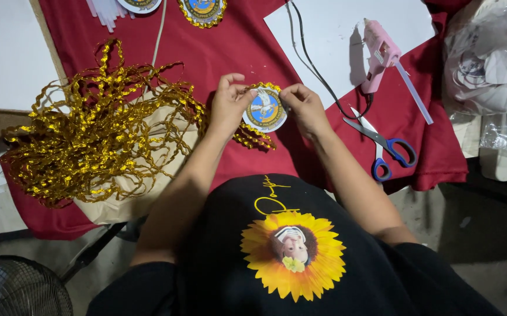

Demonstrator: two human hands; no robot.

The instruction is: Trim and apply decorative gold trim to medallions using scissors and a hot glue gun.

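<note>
Both my hands hold a small round paper badge [264, 109] with a blue ring and a bird picture, above the red cloth [230, 47]. My left hand [229, 104] pinches its left edge. My right hand [304, 106] pinches its upper right edge. Gold wavy ribbon trim [253, 137] runs along the badge's top rim and trails below it toward a big tangled heap of the same gold ribbon [98, 126] on the left.
A pink glue gun [379, 52] stands on white paper [335, 26] at the upper right, its black cord looping down. Blue-handled scissors [385, 146] lie beside it. Two trimmed badges [202, 10] lie at the top edge. Plastic bags [490, 55] sit far right, a fan [16, 287] lower left.
</note>
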